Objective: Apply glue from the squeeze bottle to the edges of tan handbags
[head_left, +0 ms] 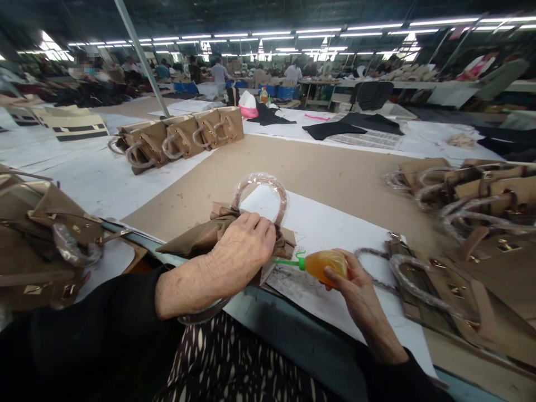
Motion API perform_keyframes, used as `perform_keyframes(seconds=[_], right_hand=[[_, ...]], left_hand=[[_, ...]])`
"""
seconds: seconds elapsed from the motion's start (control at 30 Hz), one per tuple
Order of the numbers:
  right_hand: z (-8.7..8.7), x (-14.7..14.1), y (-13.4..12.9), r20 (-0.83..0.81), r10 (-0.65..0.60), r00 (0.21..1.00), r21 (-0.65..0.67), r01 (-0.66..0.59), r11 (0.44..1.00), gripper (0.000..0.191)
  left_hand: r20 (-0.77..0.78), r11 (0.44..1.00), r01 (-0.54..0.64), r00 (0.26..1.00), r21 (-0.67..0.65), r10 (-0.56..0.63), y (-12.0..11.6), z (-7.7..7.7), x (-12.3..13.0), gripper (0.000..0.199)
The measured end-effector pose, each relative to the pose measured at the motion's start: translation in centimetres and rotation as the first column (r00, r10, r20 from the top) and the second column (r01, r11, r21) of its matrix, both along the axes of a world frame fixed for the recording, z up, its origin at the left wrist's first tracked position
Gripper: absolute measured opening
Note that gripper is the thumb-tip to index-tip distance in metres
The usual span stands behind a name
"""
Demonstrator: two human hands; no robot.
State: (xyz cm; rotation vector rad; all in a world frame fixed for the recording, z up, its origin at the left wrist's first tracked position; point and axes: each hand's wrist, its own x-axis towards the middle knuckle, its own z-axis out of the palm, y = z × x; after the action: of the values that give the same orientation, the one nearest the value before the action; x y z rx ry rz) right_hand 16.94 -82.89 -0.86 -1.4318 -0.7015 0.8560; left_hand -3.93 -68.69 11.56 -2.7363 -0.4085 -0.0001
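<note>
Where the left hand [247,240] closes over a brown handbag [196,239], back of the hand up, the curled fingertips are out of sight, so exactly which part of the bag they pinch cannot be made out. Handbag lies on its side at the near table edge, directly before the person; much of its middle sits behind hand and wrist. One handle [283,204], in clear wrap, loops up beyond the knuckles; a second wrapped loop [196,319] shows below the wrist, partly covered by the forearm. Right hand [352,285] grips a squeeze bottle [320,263] of amber liquid, thumb on the near side, other fingers mostly hidden around it. Bottle lies nearly level, green nozzle [288,262] pointing at the bag just beside the left hand; whether the tip touches is unclear. Under both, a white sheet [330,223], dark-marked near the nozzle, over brown paper [310,162]. To the right, more brown bags [456,279] with wrapped handles, overlapping and cut by the frame edge, too crowded to count. To the left, another cluster [42,223], also cut off. Farther off on the left, a row of similar bags [184,137] stands upright. Beyond, black pieces [335,127] lie flat near a dark chair back [372,95]; people at distant benches are small and blurred.
</note>
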Motion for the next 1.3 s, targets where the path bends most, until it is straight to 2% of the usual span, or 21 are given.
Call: perform_keyframes(seconds=[0.43, 0.97, 1.1, 1.3], right_hand=[[0.9, -1.5, -1.6, -0.117, 0.078, 0.99, 0.02, -0.076, 0.997, 0.043], [2.3, -3.5, -2.7, -0.154, 0.125, 0.98, 0.02, -0.123, 0.992, 0.043], [2.1, -3.6, -3.1, -0.213, 0.096, 0.972, 0.019, -0.094, 0.995, 0.044], [1.3, -4.3, -3.4, -0.31, -0.024, 0.95, -0.023, 0.018, 1.0, 0.044]], left_hand=[[0.045, 0.999, 0.031, 0.999, 0.017, -0.031, 0.0, -0.4, -0.2, 0.021], [0.027, 1.0, 0.023, 0.999, -0.005, -0.023, -0.4, -0.5, -0.5, 0.023], [0.021, 1.0, 0.006, 1.0, -0.004, -0.006, -0.4, -0.5, -0.6, 0.024], [-0.03, 0.998, -0.058, 0.998, -0.022, 0.057, -0.9, 0.0, -0.8, 0.025]])
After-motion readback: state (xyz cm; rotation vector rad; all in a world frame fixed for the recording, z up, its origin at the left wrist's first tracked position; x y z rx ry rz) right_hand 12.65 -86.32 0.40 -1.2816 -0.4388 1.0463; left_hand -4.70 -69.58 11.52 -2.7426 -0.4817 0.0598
